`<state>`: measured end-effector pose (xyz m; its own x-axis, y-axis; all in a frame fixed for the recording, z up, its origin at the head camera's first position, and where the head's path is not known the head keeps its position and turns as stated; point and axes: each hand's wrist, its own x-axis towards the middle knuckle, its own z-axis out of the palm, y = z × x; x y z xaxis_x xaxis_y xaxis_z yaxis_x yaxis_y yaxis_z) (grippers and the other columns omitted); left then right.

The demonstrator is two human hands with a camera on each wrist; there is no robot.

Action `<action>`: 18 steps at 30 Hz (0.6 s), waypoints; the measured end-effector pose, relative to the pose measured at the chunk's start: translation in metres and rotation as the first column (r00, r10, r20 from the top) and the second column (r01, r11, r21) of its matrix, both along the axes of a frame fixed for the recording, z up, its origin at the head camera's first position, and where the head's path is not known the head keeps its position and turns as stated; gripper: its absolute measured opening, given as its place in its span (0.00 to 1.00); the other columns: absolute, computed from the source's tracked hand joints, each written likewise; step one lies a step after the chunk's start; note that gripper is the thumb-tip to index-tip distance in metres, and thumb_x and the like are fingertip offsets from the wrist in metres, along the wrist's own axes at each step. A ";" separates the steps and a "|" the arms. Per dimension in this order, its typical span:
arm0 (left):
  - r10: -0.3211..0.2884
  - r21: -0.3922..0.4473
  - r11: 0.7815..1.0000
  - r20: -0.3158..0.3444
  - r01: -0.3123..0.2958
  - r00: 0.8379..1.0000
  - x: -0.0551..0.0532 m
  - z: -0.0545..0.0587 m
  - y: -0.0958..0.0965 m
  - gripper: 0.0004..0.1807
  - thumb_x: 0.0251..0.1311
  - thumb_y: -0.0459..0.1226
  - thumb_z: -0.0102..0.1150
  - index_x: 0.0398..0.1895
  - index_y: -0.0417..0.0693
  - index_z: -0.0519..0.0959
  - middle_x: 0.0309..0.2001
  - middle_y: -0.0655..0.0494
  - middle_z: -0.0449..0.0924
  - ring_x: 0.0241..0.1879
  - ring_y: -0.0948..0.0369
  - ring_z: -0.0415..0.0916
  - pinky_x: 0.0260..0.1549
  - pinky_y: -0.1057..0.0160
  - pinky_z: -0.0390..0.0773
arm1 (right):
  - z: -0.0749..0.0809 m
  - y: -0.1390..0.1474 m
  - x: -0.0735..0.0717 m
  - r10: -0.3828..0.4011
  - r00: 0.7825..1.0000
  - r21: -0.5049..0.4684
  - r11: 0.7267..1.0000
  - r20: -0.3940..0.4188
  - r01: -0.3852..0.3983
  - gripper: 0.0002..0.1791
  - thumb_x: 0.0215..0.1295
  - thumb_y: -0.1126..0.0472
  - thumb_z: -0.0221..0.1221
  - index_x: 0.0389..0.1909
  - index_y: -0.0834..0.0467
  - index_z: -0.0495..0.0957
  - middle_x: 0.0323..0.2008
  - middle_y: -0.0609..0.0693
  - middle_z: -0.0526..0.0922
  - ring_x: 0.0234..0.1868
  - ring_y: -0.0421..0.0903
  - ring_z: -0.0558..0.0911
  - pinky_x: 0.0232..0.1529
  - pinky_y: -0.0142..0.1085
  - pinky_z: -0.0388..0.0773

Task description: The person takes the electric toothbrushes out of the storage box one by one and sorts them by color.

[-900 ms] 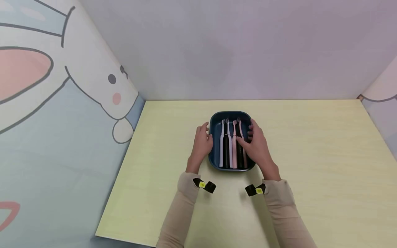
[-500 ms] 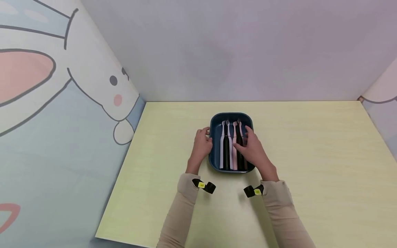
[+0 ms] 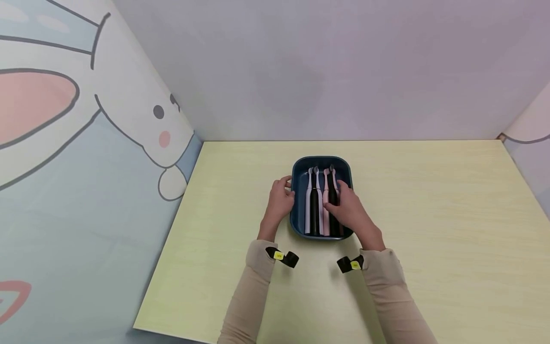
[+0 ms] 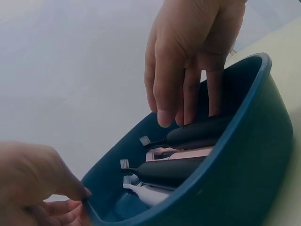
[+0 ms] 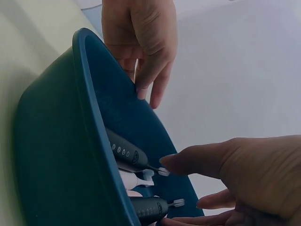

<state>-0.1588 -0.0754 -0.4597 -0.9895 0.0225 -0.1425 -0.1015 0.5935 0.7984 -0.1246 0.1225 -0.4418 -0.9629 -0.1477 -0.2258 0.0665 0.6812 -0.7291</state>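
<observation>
A dark blue rounded tub (image 3: pixel 299 210) sits on the table. Inside, electric toothbrushes lie side by side with heads pointing away: white (image 3: pixel 308 210), black (image 3: pixel 314 212) and pink (image 3: pixel 326 222) ones, plus a second black toothbrush (image 3: pixel 333 224). My left hand (image 3: pixel 278 203) pinches the tub's left rim, its thumb over the edge in the left wrist view. Over the tub's right side, my right hand (image 3: pixel 350 208) reaches in with fingers pointing down among the rightmost brushes. Those fingers partly hide the brushes there; whether they touch one is unclear.
The pale yellow table (image 3: pixel 429 215) meets a plain wall (image 3: pixel 343 71) behind the tub. A cartoon-printed wall (image 3: pixel 86 215) stands along the left. Both wrists carry small black cameras on straps.
My right hand has moved left and inward from the tub's right rim to over the right-hand toothbrushes. The left hand stays at the left rim; the tub has hardly moved.
</observation>
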 end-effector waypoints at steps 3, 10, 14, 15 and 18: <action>0.002 0.005 1.000 0.005 -0.002 1.000 -0.001 0.000 0.000 0.25 0.65 0.29 0.51 0.66 0.43 0.66 0.51 0.45 0.70 0.45 0.54 0.76 0.45 0.57 0.77 | 0.001 -0.002 -0.001 0.006 1.000 0.015 1.000 0.016 -0.006 0.44 0.64 0.59 0.58 0.72 0.71 0.43 0.66 0.73 0.60 0.65 0.66 0.65 0.62 0.57 0.64; 0.003 0.008 1.000 0.007 -0.003 1.000 -0.003 -0.001 0.001 0.26 0.65 0.29 0.51 0.67 0.43 0.65 0.51 0.45 0.69 0.45 0.55 0.76 0.45 0.57 0.77 | 0.001 -0.005 -0.003 0.004 1.000 0.089 0.996 0.031 -0.007 0.41 0.64 0.63 0.58 0.71 0.70 0.47 0.62 0.73 0.65 0.60 0.65 0.70 0.59 0.56 0.69; -0.001 0.007 1.000 0.005 0.001 1.000 -0.004 -0.001 0.001 0.26 0.65 0.29 0.50 0.67 0.44 0.65 0.51 0.45 0.69 0.45 0.55 0.76 0.45 0.57 0.77 | 0.002 -0.008 -0.005 -0.008 0.998 0.149 0.989 0.058 0.000 0.41 0.64 0.63 0.58 0.71 0.70 0.47 0.64 0.74 0.60 0.62 0.67 0.67 0.60 0.57 0.67; -0.003 0.004 1.000 0.005 0.003 1.000 -0.005 -0.002 0.001 0.26 0.65 0.29 0.50 0.67 0.44 0.66 0.51 0.45 0.69 0.45 0.55 0.77 0.45 0.57 0.77 | 0.002 -0.009 -0.005 -0.010 0.998 0.158 0.987 0.065 0.000 0.41 0.65 0.63 0.58 0.71 0.70 0.47 0.64 0.74 0.60 0.62 0.67 0.67 0.60 0.57 0.66; -0.005 -0.001 1.000 0.005 0.005 1.000 -0.005 -0.002 0.002 0.26 0.65 0.29 0.50 0.67 0.44 0.65 0.51 0.46 0.69 0.45 0.55 0.76 0.45 0.57 0.77 | 0.001 -0.011 -0.006 -0.015 0.997 0.166 0.986 0.074 0.002 0.41 0.65 0.62 0.58 0.71 0.70 0.47 0.64 0.74 0.59 0.61 0.67 0.67 0.60 0.57 0.67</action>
